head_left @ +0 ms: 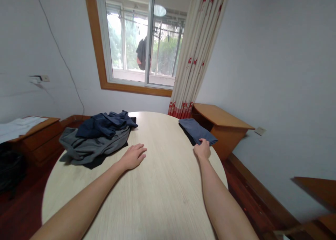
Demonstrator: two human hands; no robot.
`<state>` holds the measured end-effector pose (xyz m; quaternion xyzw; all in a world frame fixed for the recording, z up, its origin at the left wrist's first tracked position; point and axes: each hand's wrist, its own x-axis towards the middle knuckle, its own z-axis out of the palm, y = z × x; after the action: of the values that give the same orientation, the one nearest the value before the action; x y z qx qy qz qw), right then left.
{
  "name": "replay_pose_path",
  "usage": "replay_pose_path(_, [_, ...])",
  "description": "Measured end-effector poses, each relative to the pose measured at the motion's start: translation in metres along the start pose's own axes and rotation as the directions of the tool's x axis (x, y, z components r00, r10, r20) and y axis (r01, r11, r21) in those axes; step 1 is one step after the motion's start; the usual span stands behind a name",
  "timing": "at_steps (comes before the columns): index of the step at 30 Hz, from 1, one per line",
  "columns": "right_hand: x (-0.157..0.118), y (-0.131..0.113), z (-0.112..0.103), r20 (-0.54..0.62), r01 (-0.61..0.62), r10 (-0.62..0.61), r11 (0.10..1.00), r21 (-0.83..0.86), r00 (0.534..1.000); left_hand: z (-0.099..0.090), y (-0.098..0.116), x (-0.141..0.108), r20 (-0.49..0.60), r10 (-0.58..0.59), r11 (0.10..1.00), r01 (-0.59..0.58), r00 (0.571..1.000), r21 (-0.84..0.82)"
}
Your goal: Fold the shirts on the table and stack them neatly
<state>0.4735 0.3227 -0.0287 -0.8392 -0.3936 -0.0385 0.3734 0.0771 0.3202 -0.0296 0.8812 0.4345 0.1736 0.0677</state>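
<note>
My left hand (133,156) lies flat on the round pale table (160,184), fingers apart and holding nothing. To its left is a loose, crumpled pile, with a navy garment (105,124) over a grey one (91,147) and black cloth showing beneath. At the table's far right edge, a folded blue-grey garment (196,129) lies flat over a dark layer. My right hand (202,149) grips its near edge, with some fingers on top of the cloth and the rest partly hidden.
Beyond the table's right edge stands a wooden desk (223,117), beside a patterned curtain (190,57). A wooden cabinet (42,138) with white sheets (18,126) on it is at the left. A dark bag (12,166) sits below, and a window faces the table.
</note>
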Motion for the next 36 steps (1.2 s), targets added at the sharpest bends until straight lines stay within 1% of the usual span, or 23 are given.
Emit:
replay_pose_path(3, [0.004, 0.004, 0.005, -0.058, 0.009, -0.001, 0.992, 0.125, 0.998, -0.001, 0.001, 0.0, 0.017, -0.015, 1.0, 0.015, 1.0, 0.001])
replay_pose_path(6, [0.008, 0.003, 0.008, -0.13, 0.072, -0.037, 0.957, 0.279, 0.991, -0.003, 0.002, -0.001, 0.033, -0.024, 1.0, 0.024, 0.999, 0.005])
replay_pose_path(9, [0.008, -0.004, 0.006, -0.155, 0.136, -0.082, 0.915, 0.379, 0.985, -0.004, 0.002, -0.001, 0.029, -0.022, 1.0, 0.022, 0.999, -0.007])
replay_pose_path(13, [0.002, -0.02, -0.005, -0.136, 0.17, -0.126, 0.901, 0.398, 0.983, -0.004, 0.001, -0.001, 0.007, -0.008, 0.999, 0.008, 1.0, -0.034])
replay_pose_path(15, [-0.002, -0.03, -0.013, -0.154, 0.211, -0.161, 0.89, 0.404, 0.975, -0.004, 0.0, -0.001, 0.002, -0.004, 0.999, 0.004, 1.0, -0.041])
replay_pose_path(17, [-0.01, -0.042, -0.021, -0.182, 0.286, -0.227, 0.857, 0.429, 0.957, -0.003, 0.0, -0.001, -0.005, -0.007, 0.999, 0.006, 1.0, -0.051])
replay_pose_path(19, [-0.024, -0.058, -0.029, -0.19, 0.391, -0.342, 0.781, 0.488, 0.92, -0.002, 0.0, -0.001, -0.013, -0.011, 0.998, 0.01, 1.0, -0.07])
replay_pose_path(20, [-0.035, -0.067, -0.032, -0.175, 0.444, -0.419, 0.722, 0.531, 0.891, -0.001, 0.001, 0.0, -0.021, -0.012, 0.997, 0.01, 1.0, -0.082])
replay_pose_path(21, [-0.048, -0.077, -0.035, -0.146, 0.493, -0.513, 0.648, 0.581, 0.846, 0.0, 0.002, 0.0, -0.04, -0.012, 0.995, 0.008, 0.999, -0.1])
replay_pose_path(22, [-0.064, -0.087, -0.038, -0.104, 0.525, -0.613, 0.563, 0.638, 0.783, 0.002, 0.003, 0.001, -0.069, -0.012, 0.992, 0.003, 0.998, -0.125])
replay_pose_path(23, [-0.082, -0.097, -0.04, -0.034, 0.532, -0.722, 0.477, 0.699, 0.692, 0.003, 0.004, 0.001, -0.107, -0.008, 0.988, -0.009, 0.994, -0.157])
replay_pose_path(24, [-0.1, -0.107, -0.042, 0.05, 0.507, -0.814, 0.408, 0.759, 0.579, 0.004, 0.005, 0.002, -0.152, 0.0, 0.981, -0.03, 0.988, -0.19])
replay_pose_path(25, [-0.117, -0.115, -0.043, 0.123, 0.456, -0.875, 0.359, 0.814, 0.469, 0.004, 0.007, 0.002, -0.195, 0.018, 0.974, -0.061, 0.981, -0.217])
replay_pose_path(26, [-0.132, -0.122, -0.044, 0.2, 0.376, -0.912, 0.337, 0.863, 0.359, 0.004, 0.008, 0.003, -0.23, 0.046, 0.967, -0.101, 0.972, -0.233])
replay_pose_path(27, [-0.144, -0.127, -0.045, 0.27, 0.265, -0.923, 0.342, 0.901, 0.275, 0.004, 0.01, 0.003, -0.251, 0.084, 0.961, -0.145, 0.964, -0.236])
replay_pose_path(28, [-0.151, -0.131, -0.046, 0.316, 0.16, -0.92, 0.356, 0.92, 0.233, 0.003, 0.011, 0.003, -0.255, 0.129, 0.955, -0.189, 0.958, -0.227])
replay_pose_path(29, [-0.153, -0.131, -0.045, 0.347, 0.075, -0.91, 0.371, 0.926, 0.226, 0.001, 0.013, 0.002, -0.245, 0.171, 0.951, -0.225, 0.954, -0.212])
replay_pose_path(30, [-0.151, -0.13, -0.044, 0.363, 0.023, -0.895, 0.382, 0.924, 0.261, -0.001, 0.015, 0.002, -0.222, 0.204, 0.947, -0.249, 0.953, -0.201])
replay_pose_path(31, [-0.144, -0.127, -0.042, 0.365, 0.017, -0.872, 0.392, 0.92, 0.328, -0.003, 0.017, 0.001, -0.191, 0.227, 0.943, -0.264, 0.955, -0.203])
replay_pose_path(32, [-0.133, -0.121, -0.04, 0.353, 0.056, -0.842, 0.408, 0.911, 0.407, -0.006, 0.02, 0.001, -0.161, 0.233, 0.938, -0.265, 0.959, -0.223])
replay_pose_path(34, [-0.107, -0.107, -0.033, 0.304, 0.191, -0.767, 0.48, 0.857, 0.565, -0.01, 0.026, 0.001, -0.119, 0.197, 0.922, -0.225, 0.973, -0.314])
replay_pose_path(35, [-0.094, -0.1, -0.029, 0.282, 0.244, -0.728, 0.525, 0.815, 0.625, -0.012, 0.03, 0.002, -0.113, 0.16, 0.904, -0.191, 0.981, -0.382])
replay_pose_path(36, [-0.083, -0.092, -0.024, 0.268, 0.273, -0.693, 0.566, 0.778, 0.67, -0.013, 0.033, 0.003, -0.121, 0.116, 0.871, -0.159, 0.986, -0.465])
